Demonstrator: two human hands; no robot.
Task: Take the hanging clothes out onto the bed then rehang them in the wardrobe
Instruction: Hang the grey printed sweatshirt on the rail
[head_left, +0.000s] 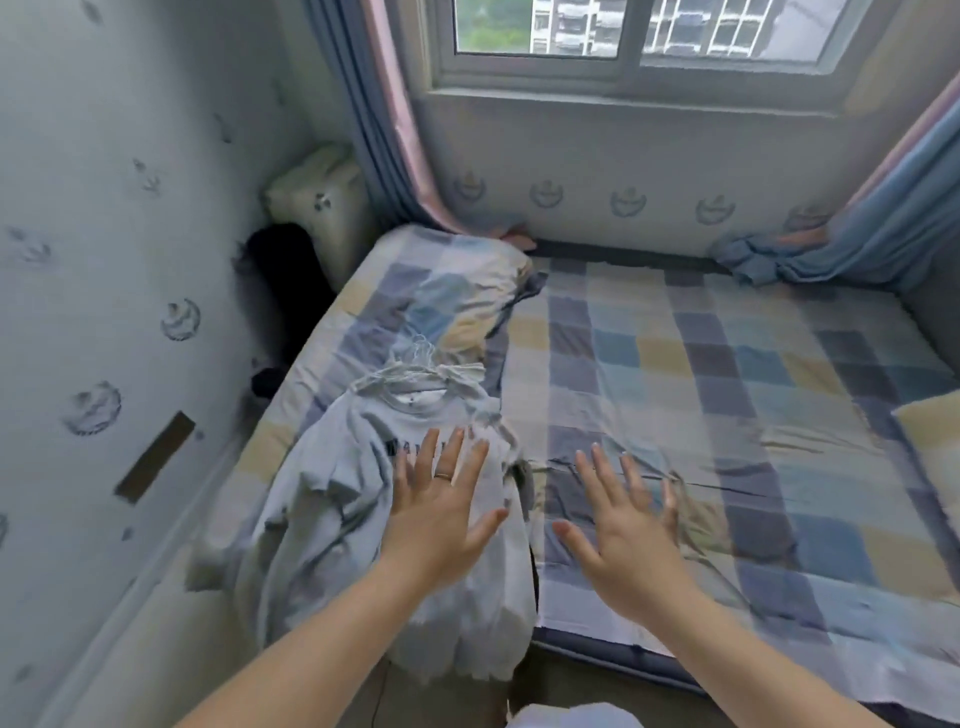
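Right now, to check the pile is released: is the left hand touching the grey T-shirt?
Cannot tell. The head view looks down on the left hand, spread flat, overlapping the grey T-shirt; pressing or hovering would look alike.

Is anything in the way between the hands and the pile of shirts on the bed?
Nothing visible is. The open left hand is right over the pile of pale grey T-shirts on white hangers, and the open right hand is just beside it, over the blue checked bedsheet.
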